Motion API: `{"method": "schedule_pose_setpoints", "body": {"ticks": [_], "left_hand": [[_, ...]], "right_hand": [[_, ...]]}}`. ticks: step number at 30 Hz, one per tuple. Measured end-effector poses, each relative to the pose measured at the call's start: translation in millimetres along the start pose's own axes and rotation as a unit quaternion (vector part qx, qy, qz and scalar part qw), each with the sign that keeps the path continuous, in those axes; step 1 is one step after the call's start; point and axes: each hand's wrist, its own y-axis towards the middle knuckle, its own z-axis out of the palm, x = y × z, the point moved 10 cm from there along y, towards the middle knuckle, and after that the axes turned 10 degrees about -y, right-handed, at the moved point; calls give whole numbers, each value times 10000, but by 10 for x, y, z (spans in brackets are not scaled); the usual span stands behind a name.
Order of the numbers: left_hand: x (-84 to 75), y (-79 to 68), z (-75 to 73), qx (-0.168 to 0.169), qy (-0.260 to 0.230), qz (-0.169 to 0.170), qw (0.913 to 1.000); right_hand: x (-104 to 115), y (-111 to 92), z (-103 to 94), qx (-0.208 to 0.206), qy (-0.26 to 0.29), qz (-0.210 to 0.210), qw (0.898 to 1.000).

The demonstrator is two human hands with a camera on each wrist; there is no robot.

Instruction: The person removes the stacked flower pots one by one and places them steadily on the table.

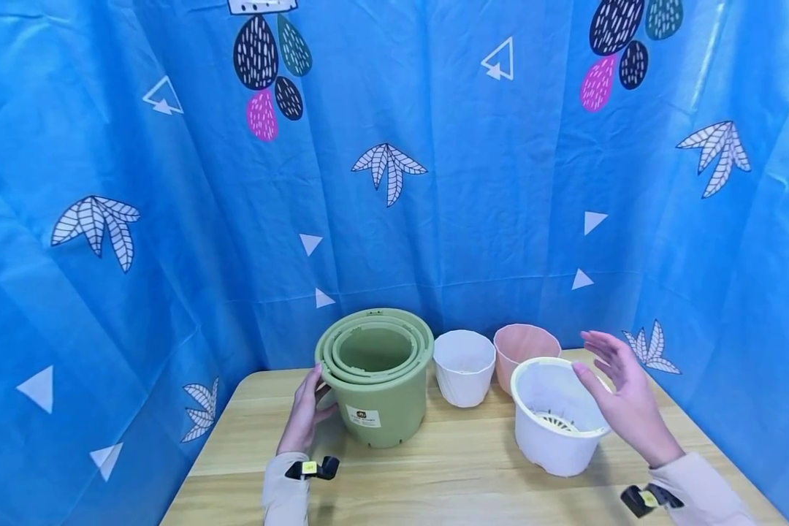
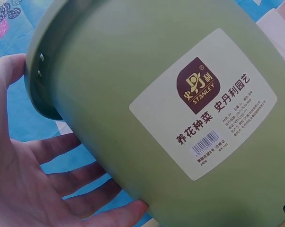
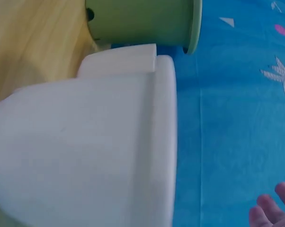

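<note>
A nested stack of green flowerpots (image 1: 394,413) stands upright on the left, a printed label (image 2: 204,104) on the outer pot's side. My left hand (image 1: 302,413) rests against its left side. In the left wrist view the thumb lies by the rim, and the loosely extended fingers (image 2: 85,177) reach along the wall below. At the right is a round white pot (image 1: 555,447) with slotted drainage holes in its floor. Fingers spread and holding nothing, my right hand (image 1: 621,398) hovers at that pot's right rim, overlapping it in the head view.
Behind and between these stand a smaller white faceted pot (image 1: 463,389) and a pink faceted pot (image 1: 522,342), side by side. All are on a wooden table (image 1: 434,486). A blue patterned curtain (image 1: 394,241) encloses the back and both sides.
</note>
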Motion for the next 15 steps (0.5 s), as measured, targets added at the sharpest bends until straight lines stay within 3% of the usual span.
{"method": "schedule_pose_setpoints", "body": {"ticks": [15], "left_hand": [[33,26,-12,15,-30,-56,10000]], "right_hand": [[477,462,804,1151,1,-281,9930]]}}
